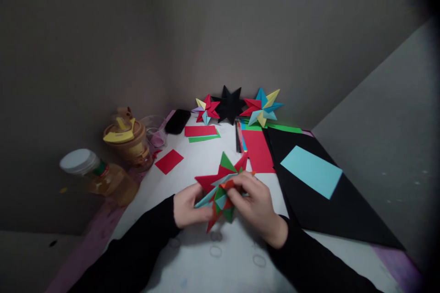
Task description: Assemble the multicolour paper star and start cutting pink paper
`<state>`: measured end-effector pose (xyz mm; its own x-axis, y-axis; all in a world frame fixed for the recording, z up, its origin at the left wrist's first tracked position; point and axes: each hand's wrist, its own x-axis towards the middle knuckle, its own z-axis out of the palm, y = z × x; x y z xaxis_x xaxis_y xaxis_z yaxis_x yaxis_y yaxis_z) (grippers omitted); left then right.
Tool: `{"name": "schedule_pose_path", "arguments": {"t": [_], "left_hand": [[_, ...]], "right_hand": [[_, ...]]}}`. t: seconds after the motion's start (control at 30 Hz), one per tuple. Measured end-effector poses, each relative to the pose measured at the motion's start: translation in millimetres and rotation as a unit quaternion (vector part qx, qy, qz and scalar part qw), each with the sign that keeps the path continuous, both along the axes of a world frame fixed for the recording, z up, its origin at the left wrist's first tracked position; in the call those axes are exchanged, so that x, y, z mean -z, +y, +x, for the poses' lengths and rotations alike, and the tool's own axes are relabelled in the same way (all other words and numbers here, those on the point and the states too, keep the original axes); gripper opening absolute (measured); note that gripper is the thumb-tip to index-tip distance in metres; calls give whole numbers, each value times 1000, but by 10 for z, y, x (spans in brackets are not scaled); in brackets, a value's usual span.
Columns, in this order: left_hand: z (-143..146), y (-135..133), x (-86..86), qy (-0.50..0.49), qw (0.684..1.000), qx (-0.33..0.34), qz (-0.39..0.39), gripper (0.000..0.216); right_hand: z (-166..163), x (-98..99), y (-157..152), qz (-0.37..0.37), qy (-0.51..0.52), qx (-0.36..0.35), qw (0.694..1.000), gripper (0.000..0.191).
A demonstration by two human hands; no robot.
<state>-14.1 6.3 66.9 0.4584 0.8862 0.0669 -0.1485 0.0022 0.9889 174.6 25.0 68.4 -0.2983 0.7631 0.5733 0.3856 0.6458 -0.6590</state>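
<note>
A folded paper star (213, 180) in red, green, light blue and orange is held above the white paper sheet, in the middle of the head view. My left hand (190, 206) grips its left side, thumb in front and fingers behind. On the other side, my right hand (256, 199) pinches an orange part near the star's centre between thumb and fingers. The star's back and some of its points are hidden by my hands.
Several finished paper stars (231, 104) lean on the wall. Red paper (169, 161), pencils (238, 135), black sheets (319, 213) and a light blue sheet (311, 170) lie around. At left stand a bottle (117, 183), a brown pot (132, 144) and a plastic cup (156, 130); a phone (178, 122) lies behind.
</note>
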Motion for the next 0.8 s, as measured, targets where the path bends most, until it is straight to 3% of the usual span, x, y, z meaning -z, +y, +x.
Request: {"name": "schedule_pose_path", "arguments": {"t": [0.13, 0.2, 0.3, 0.4, 0.53, 0.67, 0.8], "left_hand": [[-86, 75, 77, -155, 984, 63, -63, 103], [-72, 113, 149, -182, 980, 68, -44, 97], [-18, 121, 226, -123, 991, 42, 23, 84], [40, 82, 268, -15, 997, -68, 31, 60], [98, 29, 316, 113, 972, -204, 35, 31], [101, 20, 337, 151, 949, -269, 70, 23], [79, 30, 320, 157, 942, -289, 72, 21]], "right_hand": [[-11, -45, 64, -173, 165, 79, 968, 13], [-22, -59, 102, -226, 239, 70, 942, 19], [-48, -60, 119, -273, 305, 40, 912, 23], [-83, -54, 67, -286, 334, 24, 898, 23], [-95, -57, -40, -235, 286, -1, 929, 17], [-33, -55, -77, -70, 148, -21, 986, 3], [25, -38, -40, 56, 54, -33, 996, 26]]}}
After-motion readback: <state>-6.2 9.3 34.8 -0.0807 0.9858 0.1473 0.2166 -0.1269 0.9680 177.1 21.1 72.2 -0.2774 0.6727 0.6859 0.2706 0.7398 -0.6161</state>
